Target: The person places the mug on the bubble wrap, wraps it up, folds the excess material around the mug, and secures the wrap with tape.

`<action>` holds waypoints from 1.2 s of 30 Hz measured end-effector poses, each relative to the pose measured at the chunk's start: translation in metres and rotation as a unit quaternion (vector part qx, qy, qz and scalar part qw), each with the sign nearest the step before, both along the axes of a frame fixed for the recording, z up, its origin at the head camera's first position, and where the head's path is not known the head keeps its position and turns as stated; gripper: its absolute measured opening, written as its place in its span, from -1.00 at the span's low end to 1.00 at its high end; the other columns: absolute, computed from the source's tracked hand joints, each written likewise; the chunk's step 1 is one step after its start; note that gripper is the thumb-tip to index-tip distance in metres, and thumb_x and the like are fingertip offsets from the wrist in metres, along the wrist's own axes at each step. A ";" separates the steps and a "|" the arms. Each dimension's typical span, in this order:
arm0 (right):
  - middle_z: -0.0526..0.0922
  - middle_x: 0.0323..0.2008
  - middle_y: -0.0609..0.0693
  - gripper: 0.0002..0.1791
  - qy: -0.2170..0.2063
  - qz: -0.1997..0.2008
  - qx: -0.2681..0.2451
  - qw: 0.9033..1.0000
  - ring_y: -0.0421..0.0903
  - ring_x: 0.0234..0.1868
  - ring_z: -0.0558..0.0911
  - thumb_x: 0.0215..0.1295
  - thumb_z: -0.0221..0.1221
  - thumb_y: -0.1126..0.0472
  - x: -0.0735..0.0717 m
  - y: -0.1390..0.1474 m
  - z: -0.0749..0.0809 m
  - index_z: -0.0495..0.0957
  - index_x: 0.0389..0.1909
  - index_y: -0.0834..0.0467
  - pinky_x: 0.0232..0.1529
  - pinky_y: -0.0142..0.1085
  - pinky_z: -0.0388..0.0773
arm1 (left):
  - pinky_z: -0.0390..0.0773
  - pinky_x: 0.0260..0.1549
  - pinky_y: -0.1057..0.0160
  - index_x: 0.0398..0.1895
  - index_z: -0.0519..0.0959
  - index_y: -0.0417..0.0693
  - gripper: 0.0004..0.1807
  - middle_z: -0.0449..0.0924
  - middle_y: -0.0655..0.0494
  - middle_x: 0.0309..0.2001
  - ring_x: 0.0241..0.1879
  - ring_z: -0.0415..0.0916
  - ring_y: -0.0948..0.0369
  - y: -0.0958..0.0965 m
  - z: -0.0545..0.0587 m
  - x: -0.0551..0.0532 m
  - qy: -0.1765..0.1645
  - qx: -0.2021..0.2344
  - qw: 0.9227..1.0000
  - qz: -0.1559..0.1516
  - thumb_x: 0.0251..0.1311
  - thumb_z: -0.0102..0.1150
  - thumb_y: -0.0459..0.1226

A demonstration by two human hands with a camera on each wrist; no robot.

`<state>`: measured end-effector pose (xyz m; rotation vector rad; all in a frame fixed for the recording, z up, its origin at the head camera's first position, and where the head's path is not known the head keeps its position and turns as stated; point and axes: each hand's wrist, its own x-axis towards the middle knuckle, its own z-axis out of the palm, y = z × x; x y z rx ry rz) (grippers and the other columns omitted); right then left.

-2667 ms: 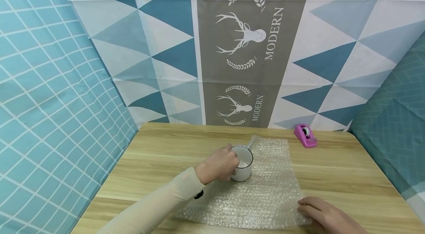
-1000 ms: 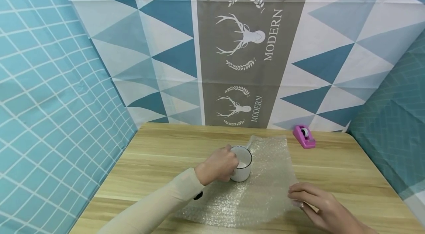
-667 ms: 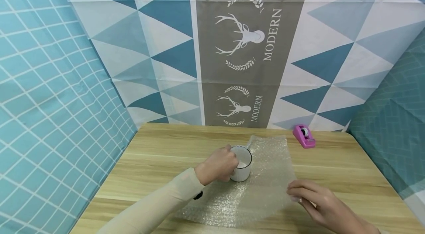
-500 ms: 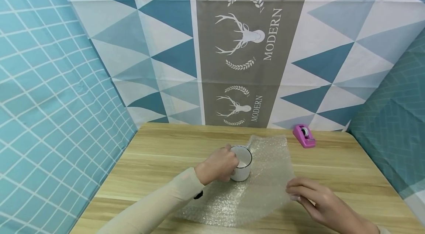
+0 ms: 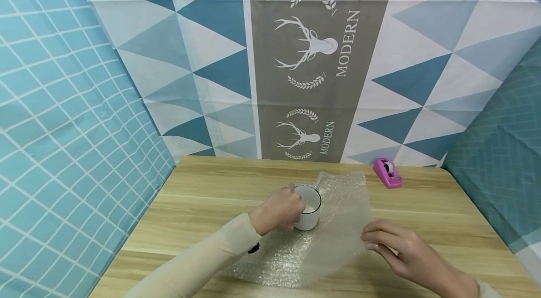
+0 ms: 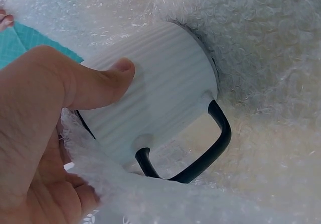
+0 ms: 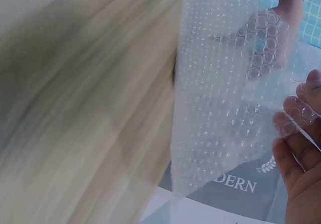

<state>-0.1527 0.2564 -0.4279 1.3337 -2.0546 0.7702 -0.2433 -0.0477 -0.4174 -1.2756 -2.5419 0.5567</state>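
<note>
A white ribbed mug with a dark rim and black handle stands upright on a sheet of bubble wrap. My left hand grips it from the left. In the left wrist view, the thumb lies against the mug's side and the other fingers are partly hidden behind bubble wrap. To the right, my right hand pinches the near right corner of the sheet and holds it up off the table. Through the raised clear film, my right fingers show in the right wrist view.
A pink tape dispenser with a roll in it sits at the back right of the wooden table. Patterned cloth hangs behind the table, with blue gridded cloth on the left and teal cloth on the right.
My right hand has taken the near right corner of the bubble wrap, lifted it and drawn it leftward and away from me. My left hand stays on the mug, which has not moved.
</note>
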 end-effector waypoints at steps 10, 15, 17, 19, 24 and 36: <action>0.71 -0.16 -0.05 -0.68 0.017 -0.001 -0.009 1.000 -0.22 -0.14 0.68 0.60 0.03 0.09 -0.009 -0.008 0.008 0.73 -0.17 0.13 -0.05 -0.61 0.59 | 0.58 -0.45 0.26 -0.66 0.57 0.18 -0.75 0.66 0.25 -0.49 -0.36 0.54 0.15 0.002 -0.001 0.000 -0.003 -0.003 1.000 0.008 0.00 0.48 -0.11; 0.71 -0.14 -0.06 -0.68 0.012 -0.006 -0.009 1.000 -0.24 -0.12 0.67 0.61 0.02 0.08 -0.012 -0.011 0.010 0.73 -0.15 0.11 -0.03 -0.61 0.58 | 0.58 -0.45 0.26 -0.66 0.59 0.19 -0.76 0.66 0.25 -0.49 -0.37 0.53 0.15 0.003 -0.001 0.001 -0.005 -0.003 1.000 0.010 0.01 0.47 -0.10; 0.71 -0.14 -0.06 -0.68 0.016 -0.006 -0.009 1.000 -0.22 -0.12 0.67 0.61 0.02 0.09 -0.013 -0.013 0.011 0.73 -0.16 0.11 -0.01 -0.61 0.58 | 0.58 -0.44 0.26 -0.66 0.58 0.19 -0.76 0.66 0.25 -0.48 -0.37 0.53 0.16 0.004 -0.001 0.001 -0.005 -0.005 1.000 0.012 0.02 0.47 -0.10; 0.72 -0.14 -0.06 -0.67 0.024 -0.007 -0.009 1.000 -0.21 -0.12 0.67 0.61 0.03 0.08 -0.015 -0.015 0.013 0.73 -0.16 0.12 0.01 -0.61 0.57 | 0.58 -0.43 0.26 -0.67 0.58 0.19 -0.75 0.65 0.25 -0.49 -0.36 0.54 0.16 0.003 -0.001 0.001 -0.003 -0.005 1.000 0.012 0.02 0.47 -0.11; 0.72 -0.15 -0.04 -0.67 0.045 -0.008 -0.013 0.999 -0.18 -0.13 0.68 0.61 0.04 0.09 -0.020 -0.021 0.015 0.74 -0.16 0.16 0.05 -0.60 0.57 | 0.60 -0.40 0.26 -0.71 0.53 0.18 -0.72 0.63 0.26 -0.53 -0.36 0.56 0.15 0.001 -0.001 0.001 0.003 0.004 1.000 0.006 -0.03 0.47 -0.13; 0.72 -0.20 0.00 -0.69 0.056 0.009 -0.029 0.998 -0.14 -0.19 0.68 0.59 0.07 0.14 -0.026 -0.030 0.019 0.72 -0.19 0.23 -0.03 -0.58 0.59 | 0.59 -0.33 0.27 -0.34 0.71 0.12 -0.78 0.74 0.24 -0.37 -0.33 0.56 0.17 -0.010 -0.002 -0.003 -0.010 0.052 0.999 -0.010 0.13 0.47 0.00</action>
